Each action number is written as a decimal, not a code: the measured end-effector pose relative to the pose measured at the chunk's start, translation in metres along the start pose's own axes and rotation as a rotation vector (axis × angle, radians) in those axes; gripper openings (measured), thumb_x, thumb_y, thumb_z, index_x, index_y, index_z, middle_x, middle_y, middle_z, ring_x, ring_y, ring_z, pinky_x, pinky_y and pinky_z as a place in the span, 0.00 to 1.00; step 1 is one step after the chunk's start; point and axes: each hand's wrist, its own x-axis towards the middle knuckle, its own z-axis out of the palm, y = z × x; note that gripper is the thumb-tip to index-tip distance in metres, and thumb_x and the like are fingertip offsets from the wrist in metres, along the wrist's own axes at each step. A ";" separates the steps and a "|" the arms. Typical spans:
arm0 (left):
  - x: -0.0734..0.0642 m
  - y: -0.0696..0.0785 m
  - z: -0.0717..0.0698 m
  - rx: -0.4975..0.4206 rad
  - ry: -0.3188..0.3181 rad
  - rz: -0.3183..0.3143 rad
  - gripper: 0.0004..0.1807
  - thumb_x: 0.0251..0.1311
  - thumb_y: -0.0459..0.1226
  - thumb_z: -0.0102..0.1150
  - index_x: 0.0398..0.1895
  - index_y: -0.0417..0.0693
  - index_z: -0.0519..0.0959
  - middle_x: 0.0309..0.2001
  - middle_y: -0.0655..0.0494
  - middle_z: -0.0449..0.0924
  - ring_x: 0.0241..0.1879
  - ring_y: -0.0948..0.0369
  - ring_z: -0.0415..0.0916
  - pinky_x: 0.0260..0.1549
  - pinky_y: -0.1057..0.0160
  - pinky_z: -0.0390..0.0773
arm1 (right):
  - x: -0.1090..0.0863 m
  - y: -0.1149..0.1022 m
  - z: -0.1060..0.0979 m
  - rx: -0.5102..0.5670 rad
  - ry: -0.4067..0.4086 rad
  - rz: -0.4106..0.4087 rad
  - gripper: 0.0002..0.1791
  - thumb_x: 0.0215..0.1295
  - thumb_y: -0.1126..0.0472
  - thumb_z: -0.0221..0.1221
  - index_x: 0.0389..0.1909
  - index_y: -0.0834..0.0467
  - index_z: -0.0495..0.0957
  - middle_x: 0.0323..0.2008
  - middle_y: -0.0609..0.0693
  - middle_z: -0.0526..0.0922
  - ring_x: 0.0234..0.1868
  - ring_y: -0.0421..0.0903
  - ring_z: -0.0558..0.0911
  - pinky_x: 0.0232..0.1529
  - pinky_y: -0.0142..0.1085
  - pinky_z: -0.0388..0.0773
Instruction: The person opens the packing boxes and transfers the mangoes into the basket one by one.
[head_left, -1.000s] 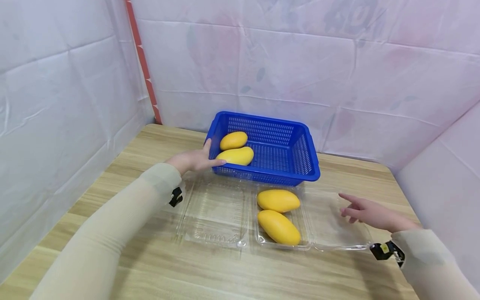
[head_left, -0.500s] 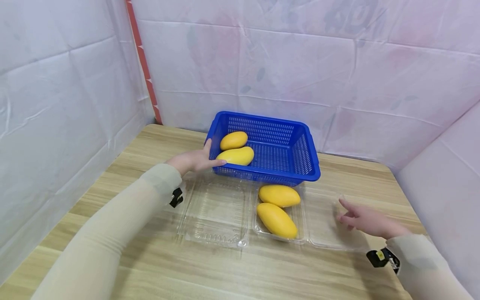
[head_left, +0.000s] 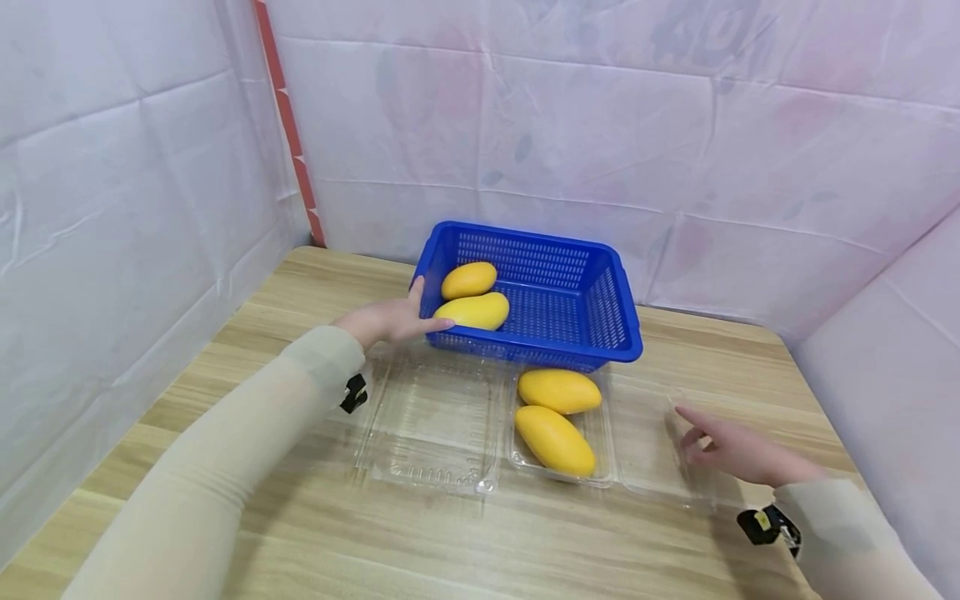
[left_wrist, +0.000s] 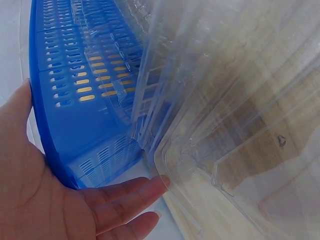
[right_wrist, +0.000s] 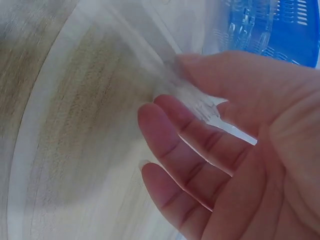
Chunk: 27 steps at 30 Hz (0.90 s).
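My left hand rests at the front left corner of a blue plastic basket, thumb along its side rim and fingers extended by the front. Inside lie two yellow mangoes, a smaller mango behind a larger mango. Before the basket, a transparent plastic clamshell box holds two more, an upper mango and a slanted lower mango. Its lid is spread out to the right. My right hand pinches the lid's edge between thumb and curled fingers.
Another transparent clamshell box lies unfolded on the wooden table, left of the filled one, its lid partly under my left forearm. White patterned sheeting walls the table at the back and both sides.
The filled box has shifted slightly away from me, its mangoes with it. My right hand has come slightly nearer at the lid's edge. My left hand stays at the basket.
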 end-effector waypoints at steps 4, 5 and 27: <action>-0.001 0.001 -0.001 -0.008 -0.008 0.011 0.66 0.43 0.78 0.33 0.68 0.45 0.17 0.73 0.43 0.33 0.64 0.45 0.59 0.60 0.47 0.61 | 0.003 -0.001 0.000 -0.011 0.007 0.004 0.38 0.56 0.67 0.61 0.62 0.80 0.53 0.39 0.56 0.80 0.35 0.51 0.81 0.36 0.40 0.77; -0.001 0.002 -0.001 -0.012 -0.011 0.014 0.66 0.44 0.78 0.33 0.68 0.45 0.16 0.73 0.43 0.33 0.64 0.45 0.59 0.59 0.47 0.61 | 0.003 -0.001 0.000 -0.018 0.005 0.008 0.38 0.57 0.68 0.61 0.62 0.79 0.53 0.39 0.55 0.80 0.35 0.51 0.81 0.37 0.41 0.77; 0.002 0.000 -0.001 -0.091 -0.023 0.025 0.64 0.49 0.74 0.38 0.68 0.45 0.16 0.72 0.45 0.23 0.70 0.46 0.43 0.64 0.47 0.49 | 0.040 -0.112 0.004 -0.272 0.137 -0.137 0.16 0.63 0.60 0.57 0.49 0.63 0.77 0.43 0.54 0.81 0.35 0.43 0.81 0.37 0.42 0.79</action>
